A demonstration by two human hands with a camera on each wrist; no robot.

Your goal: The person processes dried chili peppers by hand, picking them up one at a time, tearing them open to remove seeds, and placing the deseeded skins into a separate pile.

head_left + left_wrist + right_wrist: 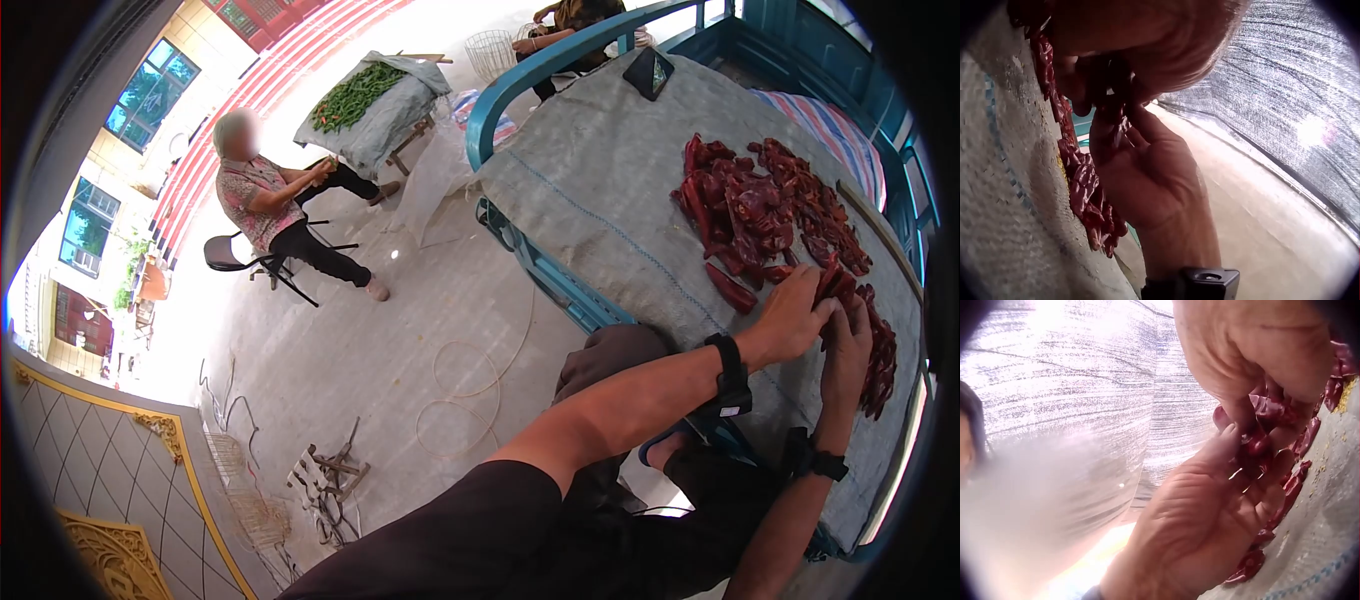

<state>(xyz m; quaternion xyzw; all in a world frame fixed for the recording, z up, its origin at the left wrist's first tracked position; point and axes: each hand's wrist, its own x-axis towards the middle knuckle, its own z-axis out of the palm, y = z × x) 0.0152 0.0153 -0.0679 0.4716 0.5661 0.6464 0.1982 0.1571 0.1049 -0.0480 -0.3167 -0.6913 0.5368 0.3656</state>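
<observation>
Dried red peppers [835, 285] are gripped between both hands over the right part of the grey woven sheet [620, 170]. My left hand [790, 320] curls its fingers round them from the left, and my right hand [848, 350] pinches them from the right. In the right wrist view, glossy held peppers [1260, 444] show between the thumb and fingers of my left hand [1191, 519], under my right hand [1254, 350]. The left wrist view has my left hand [1147, 44] above my right hand [1154, 181], with their contact partly in shadow. A red pile [745, 205] lies beyond the hands.
Blue metal rails [545, 65] border the sheet, with a dark pyramid-shaped object [648, 73] near its far edge. One person [265, 195] sits at the left beside green peppers [360, 97]; another person [580, 15] is at the top. A wooden strip [880, 235] runs along the right.
</observation>
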